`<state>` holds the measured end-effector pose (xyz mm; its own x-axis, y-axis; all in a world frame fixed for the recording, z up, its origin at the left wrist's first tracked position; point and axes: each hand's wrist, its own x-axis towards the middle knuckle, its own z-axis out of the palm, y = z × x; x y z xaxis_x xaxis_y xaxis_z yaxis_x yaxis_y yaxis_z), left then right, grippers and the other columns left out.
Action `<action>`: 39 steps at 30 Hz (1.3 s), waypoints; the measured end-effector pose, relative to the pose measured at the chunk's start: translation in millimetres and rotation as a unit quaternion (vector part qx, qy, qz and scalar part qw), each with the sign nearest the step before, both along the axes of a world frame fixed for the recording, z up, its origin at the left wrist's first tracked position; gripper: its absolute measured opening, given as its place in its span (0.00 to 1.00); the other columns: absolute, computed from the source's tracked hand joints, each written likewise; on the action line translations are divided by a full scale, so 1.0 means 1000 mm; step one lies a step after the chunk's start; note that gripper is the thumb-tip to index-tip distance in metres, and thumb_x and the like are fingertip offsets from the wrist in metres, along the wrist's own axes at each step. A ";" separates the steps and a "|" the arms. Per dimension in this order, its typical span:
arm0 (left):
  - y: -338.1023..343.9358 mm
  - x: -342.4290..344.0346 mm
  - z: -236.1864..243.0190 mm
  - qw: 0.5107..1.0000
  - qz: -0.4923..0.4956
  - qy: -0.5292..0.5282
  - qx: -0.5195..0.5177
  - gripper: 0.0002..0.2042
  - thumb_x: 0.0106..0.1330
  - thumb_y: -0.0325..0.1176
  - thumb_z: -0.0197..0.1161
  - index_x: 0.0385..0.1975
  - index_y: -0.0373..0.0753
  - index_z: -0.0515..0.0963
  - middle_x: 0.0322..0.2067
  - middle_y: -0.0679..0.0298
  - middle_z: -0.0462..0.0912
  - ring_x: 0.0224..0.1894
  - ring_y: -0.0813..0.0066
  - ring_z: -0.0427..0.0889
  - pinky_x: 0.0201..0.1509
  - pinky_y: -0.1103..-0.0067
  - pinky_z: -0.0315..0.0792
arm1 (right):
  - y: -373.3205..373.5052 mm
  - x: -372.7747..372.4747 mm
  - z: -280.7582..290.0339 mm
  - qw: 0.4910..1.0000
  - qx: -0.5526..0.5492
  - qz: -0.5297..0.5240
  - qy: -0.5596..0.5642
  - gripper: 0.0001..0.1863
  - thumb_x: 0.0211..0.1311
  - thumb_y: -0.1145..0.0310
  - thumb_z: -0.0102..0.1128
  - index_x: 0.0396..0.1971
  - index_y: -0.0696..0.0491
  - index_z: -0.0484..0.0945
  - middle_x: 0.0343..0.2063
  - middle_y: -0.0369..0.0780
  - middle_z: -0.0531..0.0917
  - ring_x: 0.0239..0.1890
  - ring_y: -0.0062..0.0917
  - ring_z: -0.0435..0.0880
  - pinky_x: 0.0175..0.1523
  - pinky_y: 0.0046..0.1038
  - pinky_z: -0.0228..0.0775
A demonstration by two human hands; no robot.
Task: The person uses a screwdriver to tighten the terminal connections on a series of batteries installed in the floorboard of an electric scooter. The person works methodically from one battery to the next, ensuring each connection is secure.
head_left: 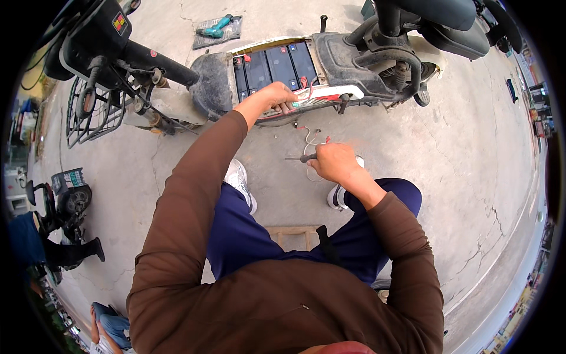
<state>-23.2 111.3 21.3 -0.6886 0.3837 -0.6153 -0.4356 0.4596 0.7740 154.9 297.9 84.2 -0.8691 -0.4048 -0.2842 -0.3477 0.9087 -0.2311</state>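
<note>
In the head view, a scooter (345,56) stands across the top of the picture. The floor of the scooter is open, and dark batteries (274,68) sit side by side in the hole. Red wires (303,82) stick up at the right end of the batteries.

The left hand (276,97) is at the near edge of the hole, by the white side strip (330,93). Its fingers are bent and close together. A small green bit (296,104) shows right at the fingertips, but I cannot tell if the hand pinches it.

The right hand (336,162) is lower down, over the ground (460,147). It is wrapped tight around the dark handle of a screwdriver (308,158). The thin metal end points left, and the tool is well apart from the batteries. A thin white wire (308,137) with red on it lies curled on the ground near the tool.

The person wears brown sleeves (194,171), blue pants (236,236) and 2 white shoes (237,180). A wooden frame (292,230) is between the legs. Past the scooter, a green drill (216,28) lies on a gray bag (234,29). At the left, somebody in dark pants (65,251) is beside another bike (73,203).
</note>
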 end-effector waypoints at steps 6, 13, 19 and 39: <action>-0.003 -0.020 -0.010 1.000 0.019 0.019 -0.015 0.10 0.54 0.33 0.67 0.27 0.35 0.76 0.16 0.69 0.72 0.12 0.85 0.62 0.13 0.85 0.50 | 0.001 0.000 0.004 1.000 0.001 0.002 -0.019 0.16 0.51 0.57 0.61 0.22 0.58 0.79 0.22 0.47 0.81 0.28 0.39 0.82 0.32 0.35 0.72; -0.033 -0.050 -0.029 0.970 0.000 0.233 -0.072 0.09 0.51 0.33 0.67 0.27 0.34 0.78 0.18 0.64 0.75 0.18 0.76 0.70 0.22 0.78 0.63 | 0.005 -0.001 0.002 1.000 -0.025 -0.006 -0.007 0.17 0.51 0.57 0.61 0.22 0.59 0.79 0.21 0.48 0.80 0.27 0.41 0.81 0.32 0.37 0.72; -0.033 -0.046 -0.035 0.905 -0.158 0.363 -0.152 0.13 0.46 0.36 0.68 0.28 0.34 0.80 0.26 0.51 0.80 0.30 0.57 0.79 0.35 0.72 0.71 | 0.007 -0.016 0.022 0.992 -0.068 -0.096 -0.054 0.19 0.53 0.56 0.59 0.24 0.59 0.77 0.22 0.50 0.80 0.29 0.45 0.80 0.35 0.40 0.71; -0.022 -0.047 -0.024 0.876 -0.205 0.408 -0.153 0.07 0.45 0.26 0.62 0.27 0.38 0.79 0.26 0.54 0.80 0.32 0.56 0.79 0.35 0.69 0.72 | 0.001 -0.010 0.005 0.998 -0.039 -0.049 0.014 0.18 0.52 0.56 0.60 0.24 0.58 0.77 0.20 0.48 0.80 0.27 0.41 0.81 0.33 0.38 0.72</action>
